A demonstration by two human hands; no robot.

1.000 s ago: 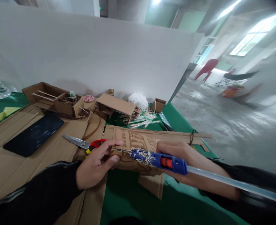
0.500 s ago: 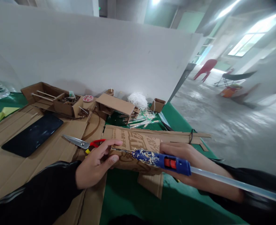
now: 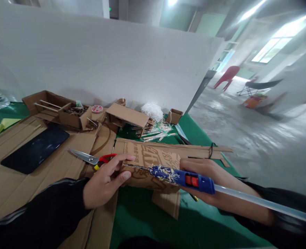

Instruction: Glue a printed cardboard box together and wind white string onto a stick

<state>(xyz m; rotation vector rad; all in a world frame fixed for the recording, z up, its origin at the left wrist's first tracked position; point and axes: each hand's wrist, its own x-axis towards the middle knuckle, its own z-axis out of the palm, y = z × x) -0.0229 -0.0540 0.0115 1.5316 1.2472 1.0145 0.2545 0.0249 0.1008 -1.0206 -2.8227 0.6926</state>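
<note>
My left hand pinches the near left edge of a printed cardboard piece lying on the green table. My right hand grips a blue glue gun with a red trigger, a clear glue stick trailing from its back. The gun's nozzle points left along the cardboard's near edge, close to my left fingers. Both forearms are in black sleeves.
Red-handled scissors lie just beyond my left hand on flat brown cardboard sheets. A black phone rests at the left. Small cardboard models, open boxes, sticks and white string stand at the back before a white wall panel.
The glue gun and my right hand have slid to the right along the cardboard's near edge. My left hand has stayed in place.
</note>
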